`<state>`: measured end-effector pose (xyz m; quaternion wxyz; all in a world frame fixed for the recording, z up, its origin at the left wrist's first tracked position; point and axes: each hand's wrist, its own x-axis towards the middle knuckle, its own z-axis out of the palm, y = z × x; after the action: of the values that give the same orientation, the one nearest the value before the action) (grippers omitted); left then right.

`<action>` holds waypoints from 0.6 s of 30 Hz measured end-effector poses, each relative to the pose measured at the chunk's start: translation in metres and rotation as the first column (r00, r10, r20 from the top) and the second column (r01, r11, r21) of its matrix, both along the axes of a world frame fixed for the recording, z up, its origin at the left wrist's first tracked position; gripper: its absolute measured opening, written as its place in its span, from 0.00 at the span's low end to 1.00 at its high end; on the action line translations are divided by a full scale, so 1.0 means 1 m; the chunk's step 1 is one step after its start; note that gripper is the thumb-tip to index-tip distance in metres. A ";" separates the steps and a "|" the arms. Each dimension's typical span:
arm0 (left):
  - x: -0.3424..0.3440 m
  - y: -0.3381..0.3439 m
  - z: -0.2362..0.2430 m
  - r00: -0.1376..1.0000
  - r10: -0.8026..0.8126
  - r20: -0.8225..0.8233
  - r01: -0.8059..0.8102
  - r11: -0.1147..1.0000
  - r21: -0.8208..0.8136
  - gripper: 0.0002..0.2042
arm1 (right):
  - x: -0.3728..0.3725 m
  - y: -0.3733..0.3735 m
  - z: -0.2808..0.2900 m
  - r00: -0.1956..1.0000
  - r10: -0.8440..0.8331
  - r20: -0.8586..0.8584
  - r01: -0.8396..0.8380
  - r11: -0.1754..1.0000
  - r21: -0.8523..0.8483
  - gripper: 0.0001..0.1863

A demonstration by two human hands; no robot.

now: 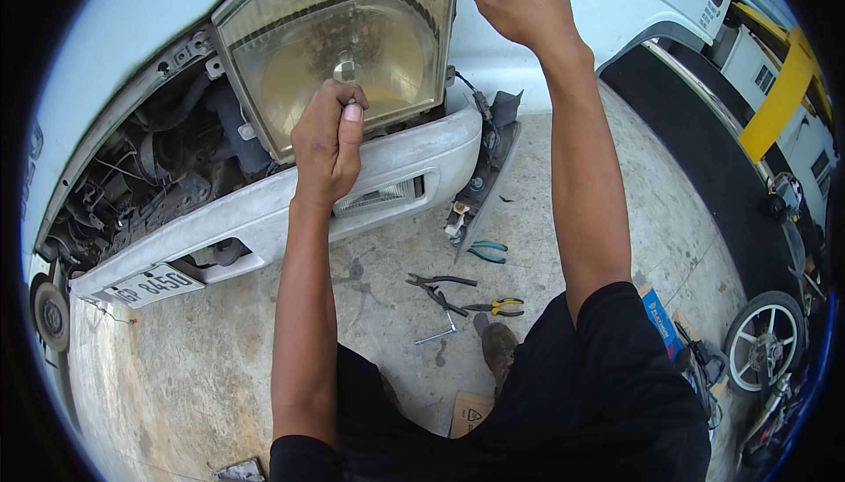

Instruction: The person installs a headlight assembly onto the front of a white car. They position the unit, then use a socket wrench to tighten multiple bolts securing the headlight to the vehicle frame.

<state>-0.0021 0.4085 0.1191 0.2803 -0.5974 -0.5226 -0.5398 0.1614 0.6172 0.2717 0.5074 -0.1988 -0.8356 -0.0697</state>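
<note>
1. Big headlight (370, 20) with a yellowed, speckled lens sits at the front corner of the white vehicle, right above the bumper (421, 149).
2. Left hand (327, 143) is curled up nearly into a fist in front of the lens, thumb up top. Can't tell from here if anything's tucked inside it.
3. Right hand (521, 0) is up at the light's upper right edge, fingers bunched narrow around something dark; too hidden to say what.
4. Left of the light it's all grimy innards in the open engine bay (150, 161).
5. There's a rectangular lamp (378, 198) set in the bumper below.
6. Tools on the concrete floor (211, 350): dark-handled pliers (440, 288), yellow-and-black pliers (500, 308) just beside them, teal-handled pliers (488, 252) nearer the bumper, plus a slim metal wrench (437, 336).
7. Off to the right, a white-spoked wheel (766, 341).
</note>
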 end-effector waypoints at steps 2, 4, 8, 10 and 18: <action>0.000 0.001 0.000 0.999 -0.032 0.039 0.030 0.999 0.042 0.08 | -0.006 -0.003 0.000 0.999 -0.029 0.013 0.028 0.998 0.056 0.20; 0.000 0.001 0.000 0.994 -0.033 0.103 0.030 0.999 0.034 0.09 | -0.008 -0.005 -0.001 0.997 -0.057 0.047 0.056 0.998 0.023 0.20; -0.001 0.003 0.000 0.977 -0.085 0.196 0.074 0.995 0.062 0.11 | -0.001 -0.004 -0.003 0.994 -0.072 0.083 0.072 0.997 0.007 0.20; -0.002 0.002 0.001 0.971 -0.092 0.221 0.080 0.995 0.063 0.11 | 0.002 -0.003 -0.005 0.999 -0.022 0.025 0.020 0.997 0.068 0.21; 0.007 -0.001 0.010 0.908 -0.239 0.345 0.213 0.970 0.114 0.13 | -0.004 -0.021 0.004 0.993 -0.094 0.077 0.096 0.995 -0.018 0.24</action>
<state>0.0044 0.4077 0.1291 0.1385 -0.5356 -0.4717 -0.6866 0.1574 0.5962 0.2753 0.4690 -0.2411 -0.8446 -0.0923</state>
